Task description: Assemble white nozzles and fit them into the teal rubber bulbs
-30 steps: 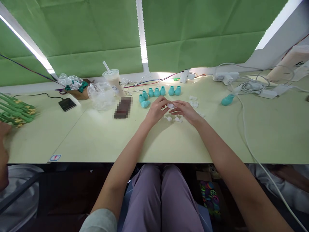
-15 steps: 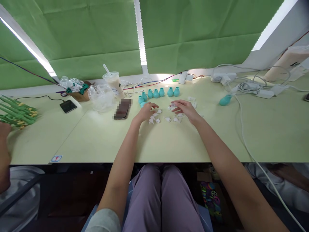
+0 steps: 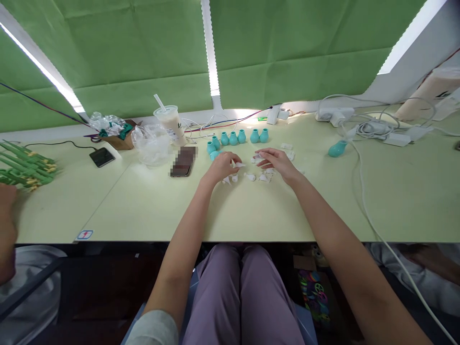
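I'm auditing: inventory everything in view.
Vaselike pieces: nine, turquoise, centre and right
Small pieces: several, white, centre
Phone: one, dark, left
Device: one, black, further left
Cup and straw: one, beige, back left
Plastic: two bunches, clear, left
Box: one, brown, left
Stems: several, green, left edge
Cables and plugs: several, mostly white, back
Table: one, pale yellow, centre
Trinkets: several, multicoloured, below table
Curtains: three, green, back
People: two, grey clothes, edges
Trousers: one, purple, below
Left hand, right hand: two, bare, centre
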`<act>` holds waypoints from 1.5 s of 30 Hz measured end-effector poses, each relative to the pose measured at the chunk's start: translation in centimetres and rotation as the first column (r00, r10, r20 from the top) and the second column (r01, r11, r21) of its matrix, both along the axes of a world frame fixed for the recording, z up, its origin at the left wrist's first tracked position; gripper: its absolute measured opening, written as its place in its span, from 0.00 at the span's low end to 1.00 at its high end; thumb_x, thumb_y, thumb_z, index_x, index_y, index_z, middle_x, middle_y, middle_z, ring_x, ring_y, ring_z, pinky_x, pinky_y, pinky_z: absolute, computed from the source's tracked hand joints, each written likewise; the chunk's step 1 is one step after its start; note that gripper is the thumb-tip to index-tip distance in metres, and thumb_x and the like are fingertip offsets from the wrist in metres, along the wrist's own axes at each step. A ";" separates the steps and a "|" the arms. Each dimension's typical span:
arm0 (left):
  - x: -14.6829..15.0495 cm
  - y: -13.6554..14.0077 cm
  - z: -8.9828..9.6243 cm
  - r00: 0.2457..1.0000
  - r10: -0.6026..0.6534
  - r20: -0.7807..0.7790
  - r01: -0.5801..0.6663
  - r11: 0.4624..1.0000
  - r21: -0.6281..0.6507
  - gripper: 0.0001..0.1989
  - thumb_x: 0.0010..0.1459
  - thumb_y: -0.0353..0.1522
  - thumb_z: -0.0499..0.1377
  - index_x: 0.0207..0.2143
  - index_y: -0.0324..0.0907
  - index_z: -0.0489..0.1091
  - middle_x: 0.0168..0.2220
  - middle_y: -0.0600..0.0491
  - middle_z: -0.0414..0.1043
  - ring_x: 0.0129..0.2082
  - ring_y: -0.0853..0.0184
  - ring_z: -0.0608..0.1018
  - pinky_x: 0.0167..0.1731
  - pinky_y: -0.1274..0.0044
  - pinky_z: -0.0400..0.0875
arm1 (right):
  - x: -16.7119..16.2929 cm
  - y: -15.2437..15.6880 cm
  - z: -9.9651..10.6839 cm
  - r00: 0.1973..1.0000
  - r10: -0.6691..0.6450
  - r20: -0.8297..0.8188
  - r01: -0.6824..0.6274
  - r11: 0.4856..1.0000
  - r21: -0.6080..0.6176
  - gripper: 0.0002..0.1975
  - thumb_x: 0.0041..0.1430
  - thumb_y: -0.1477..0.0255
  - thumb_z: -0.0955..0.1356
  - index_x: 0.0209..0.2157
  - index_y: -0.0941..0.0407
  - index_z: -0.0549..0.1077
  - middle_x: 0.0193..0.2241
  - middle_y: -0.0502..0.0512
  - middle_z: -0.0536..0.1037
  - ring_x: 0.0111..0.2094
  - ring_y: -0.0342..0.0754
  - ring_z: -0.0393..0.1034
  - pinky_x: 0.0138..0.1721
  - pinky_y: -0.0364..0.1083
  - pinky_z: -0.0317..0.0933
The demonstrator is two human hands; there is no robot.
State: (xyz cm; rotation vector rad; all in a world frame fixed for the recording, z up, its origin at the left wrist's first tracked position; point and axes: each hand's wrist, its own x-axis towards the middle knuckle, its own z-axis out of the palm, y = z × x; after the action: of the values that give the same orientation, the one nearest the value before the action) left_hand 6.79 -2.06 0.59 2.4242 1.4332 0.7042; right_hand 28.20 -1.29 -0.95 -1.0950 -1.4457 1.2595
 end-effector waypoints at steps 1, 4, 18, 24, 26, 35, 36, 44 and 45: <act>0.3 -0.1 0.1 0.999 -0.031 0.025 0.030 0.999 0.039 0.10 0.47 0.29 0.59 0.35 0.42 0.74 0.33 0.52 0.73 0.32 0.68 0.71 0.34 0.77 0.66 | 0.0 0.0 0.0 1.000 0.003 0.002 -0.003 1.000 -0.004 0.18 0.50 0.58 0.69 0.40 0.54 0.74 0.44 0.56 0.76 0.31 0.43 0.73 0.30 0.41 0.66; 0.9 -0.3 0.2 0.994 -0.080 0.079 0.068 0.988 0.135 0.11 0.49 0.29 0.58 0.37 0.43 0.74 0.34 0.52 0.70 0.34 0.68 0.70 0.37 0.76 0.65 | -0.1 -0.1 0.1 1.000 0.024 0.011 -0.024 1.000 -0.011 0.18 0.49 0.58 0.69 0.40 0.53 0.74 0.44 0.56 0.76 0.31 0.44 0.73 0.31 0.42 0.66; 2.6 -0.9 0.3 0.986 -0.129 0.102 0.089 0.941 0.327 0.07 0.53 0.30 0.59 0.36 0.41 0.69 0.36 0.51 0.70 0.38 0.66 0.69 0.39 0.74 0.64 | -0.5 -0.8 0.7 0.993 0.118 0.028 -0.117 0.993 -0.022 0.18 0.48 0.57 0.70 0.36 0.54 0.70 0.35 0.52 0.75 0.31 0.45 0.74 0.32 0.43 0.64; 2.5 -0.8 0.1 0.974 -0.168 0.155 0.104 0.930 0.352 0.07 0.53 0.30 0.59 0.37 0.42 0.70 0.37 0.51 0.71 0.39 0.67 0.70 0.35 0.77 0.65 | -0.5 -0.8 0.7 0.991 0.133 0.024 -0.132 0.991 -0.032 0.19 0.46 0.56 0.70 0.36 0.54 0.70 0.34 0.52 0.75 0.31 0.46 0.73 0.33 0.45 0.64; 2.5 -0.7 0.1 0.969 -0.174 0.173 0.104 0.930 0.353 0.07 0.53 0.29 0.59 0.37 0.42 0.70 0.37 0.51 0.71 0.39 0.68 0.70 0.32 0.78 0.65 | -0.5 -0.8 0.7 0.990 0.139 0.021 -0.139 0.990 -0.027 0.19 0.47 0.56 0.70 0.36 0.54 0.70 0.35 0.52 0.75 0.31 0.46 0.73 0.33 0.45 0.64; 2.2 -0.7 0.2 0.982 -0.117 0.149 0.069 0.954 0.292 0.09 0.51 0.27 0.61 0.37 0.43 0.70 0.38 0.52 0.72 0.38 0.67 0.70 0.34 0.77 0.65 | 0.0 -0.5 0.6 0.993 0.115 0.023 -0.115 0.993 0.028 0.18 0.48 0.56 0.69 0.37 0.53 0.70 0.38 0.53 0.76 0.31 0.45 0.74 0.34 0.45 0.65; 2.0 -0.6 0.1 0.989 -0.093 0.115 0.060 0.963 0.264 0.09 0.50 0.27 0.61 0.37 0.43 0.71 0.37 0.52 0.71 0.38 0.67 0.70 0.34 0.77 0.65 | 0.1 -0.4 0.6 0.994 0.110 0.028 -0.111 0.993 0.032 0.19 0.49 0.56 0.69 0.37 0.53 0.70 0.39 0.54 0.76 0.31 0.45 0.73 0.34 0.45 0.65; 0.8 -0.3 -0.2 0.981 -0.063 -0.185 0.082 0.992 0.093 0.14 0.47 0.23 0.59 0.38 0.43 0.73 0.41 0.50 0.69 0.42 0.63 0.69 0.41 0.72 0.65 | 0.1 -0.4 0.5 0.994 0.096 0.061 -0.098 0.995 0.029 0.19 0.48 0.55 0.69 0.37 0.54 0.70 0.41 0.56 0.77 0.31 0.45 0.73 0.34 0.46 0.65; 0.9 -0.5 0.0 0.980 -0.095 -0.177 0.112 0.990 0.085 0.14 0.48 0.23 0.59 0.38 0.44 0.73 0.42 0.51 0.69 0.42 0.63 0.69 0.42 0.72 0.64 | 0.1 -0.4 0.6 0.994 0.097 0.059 -0.099 0.995 0.029 0.19 0.48 0.55 0.69 0.37 0.54 0.70 0.41 0.56 0.77 0.31 0.45 0.73 0.34 0.46 0.65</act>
State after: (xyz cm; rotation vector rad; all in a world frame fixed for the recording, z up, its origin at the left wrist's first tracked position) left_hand 7.72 -2.52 0.55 2.6691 1.3494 0.5628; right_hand 28.29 -1.70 -0.37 -1.0572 -1.5743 1.2775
